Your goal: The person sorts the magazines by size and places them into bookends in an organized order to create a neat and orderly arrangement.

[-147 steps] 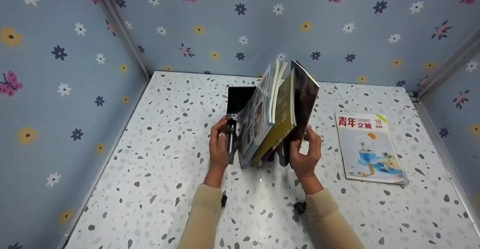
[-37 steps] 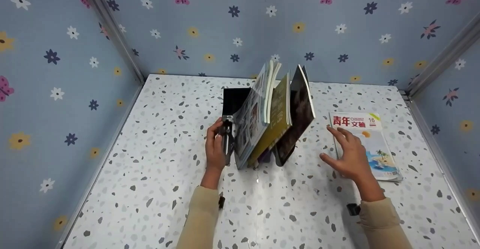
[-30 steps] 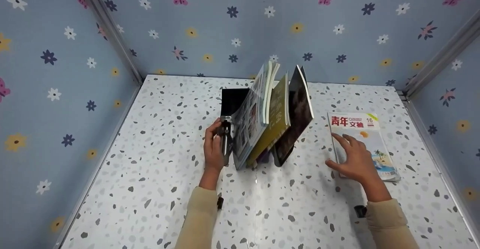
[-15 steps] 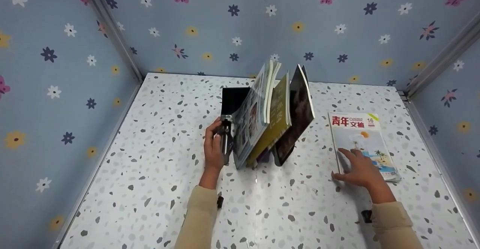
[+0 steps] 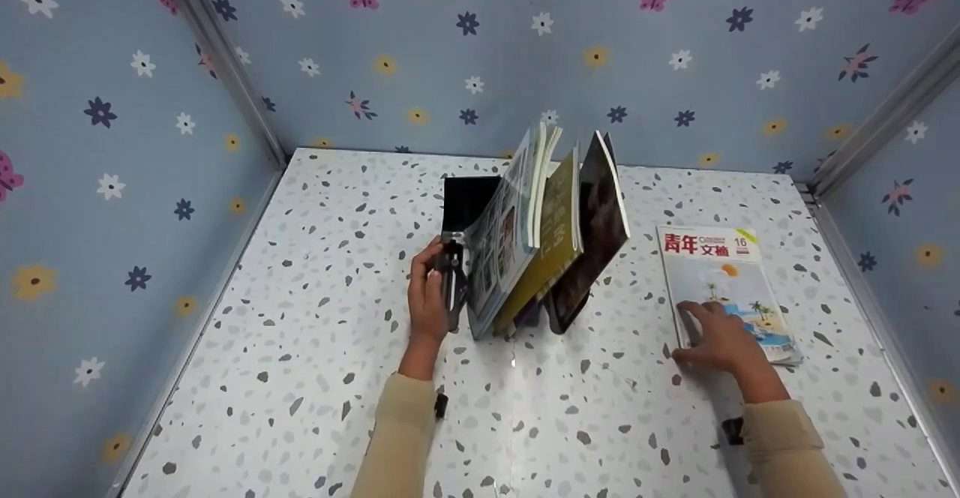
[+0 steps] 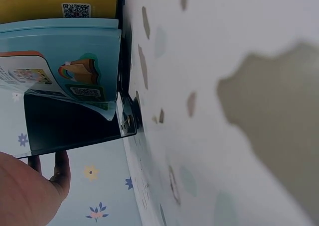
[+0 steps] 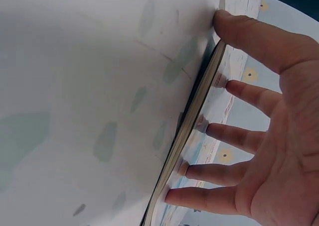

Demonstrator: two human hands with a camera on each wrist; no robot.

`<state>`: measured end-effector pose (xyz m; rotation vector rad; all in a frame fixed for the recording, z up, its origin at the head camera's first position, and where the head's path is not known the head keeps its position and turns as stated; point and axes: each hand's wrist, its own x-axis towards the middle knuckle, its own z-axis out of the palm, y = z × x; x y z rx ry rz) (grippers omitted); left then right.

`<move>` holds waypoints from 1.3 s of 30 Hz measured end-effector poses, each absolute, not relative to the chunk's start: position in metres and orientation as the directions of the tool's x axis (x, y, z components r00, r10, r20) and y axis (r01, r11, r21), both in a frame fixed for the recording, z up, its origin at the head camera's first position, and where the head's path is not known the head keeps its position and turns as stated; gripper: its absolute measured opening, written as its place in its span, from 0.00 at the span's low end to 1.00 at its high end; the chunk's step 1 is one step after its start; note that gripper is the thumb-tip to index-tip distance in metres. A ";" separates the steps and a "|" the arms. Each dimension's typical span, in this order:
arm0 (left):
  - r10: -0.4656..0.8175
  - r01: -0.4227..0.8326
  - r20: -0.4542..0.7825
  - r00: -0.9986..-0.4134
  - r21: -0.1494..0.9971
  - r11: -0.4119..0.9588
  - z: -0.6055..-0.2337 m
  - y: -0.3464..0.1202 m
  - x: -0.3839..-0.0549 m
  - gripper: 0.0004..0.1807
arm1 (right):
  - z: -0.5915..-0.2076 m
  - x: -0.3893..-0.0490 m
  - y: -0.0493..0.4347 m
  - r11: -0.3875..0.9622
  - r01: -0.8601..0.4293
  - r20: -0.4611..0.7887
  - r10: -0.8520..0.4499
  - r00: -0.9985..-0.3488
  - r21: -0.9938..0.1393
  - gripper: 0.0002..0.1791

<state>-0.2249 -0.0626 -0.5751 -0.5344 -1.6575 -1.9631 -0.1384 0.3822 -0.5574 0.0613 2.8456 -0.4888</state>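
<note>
In the head view my left hand rests its fingers on the outer left side of a black bookend. The left wrist view shows two fingertips against the outer face of its black end plate. Between its sides lean several magazines: blue-covered ones, a yellow one and a dark one at the right. My right hand is over a magazine lying flat on the right. Its spread fingertips touch the cover; the thumb reaches the table beside the left edge.
The table is white with grey speckles, walled at the back and both sides by blue flower-patterned panels. The bookend stands near the back panel. Table surface lies between the bookend and the flat magazine.
My right hand has left the bookend's right side, moved right and come down onto the flat magazine. The left hand has stayed on the bookend. The dark magazine has shifted slightly.
</note>
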 end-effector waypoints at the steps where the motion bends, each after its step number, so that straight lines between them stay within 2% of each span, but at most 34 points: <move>1: -0.130 0.613 0.599 -0.790 0.780 -0.127 -0.575 -0.063 -0.225 0.19 | -0.557 -0.138 0.382 0.943 0.083 -0.254 -0.002 -0.967 -0.322 0.49; 9: -0.131 0.615 0.602 -0.788 0.781 -0.110 -0.575 -0.063 -0.224 0.19 | -0.557 -0.136 0.385 0.954 0.043 -0.202 -0.019 -0.979 -0.296 0.44; 15: -0.124 0.604 0.592 -0.796 0.788 -0.120 -0.574 -0.062 -0.223 0.20 | -0.558 -0.137 0.388 0.951 0.047 -0.203 -0.017 -0.979 -0.306 0.46; 26: -0.105 0.595 0.586 -0.804 0.798 -0.097 -0.572 -0.064 -0.223 0.22 | -0.551 -0.144 0.393 0.941 -0.021 -0.193 -0.091 -0.977 -0.338 0.40; 39: -0.105 0.610 0.601 -0.792 0.784 -0.114 -0.575 -0.063 -0.224 0.21 | -0.548 -0.149 0.397 0.947 -0.045 -0.184 -0.108 -0.977 -0.318 0.38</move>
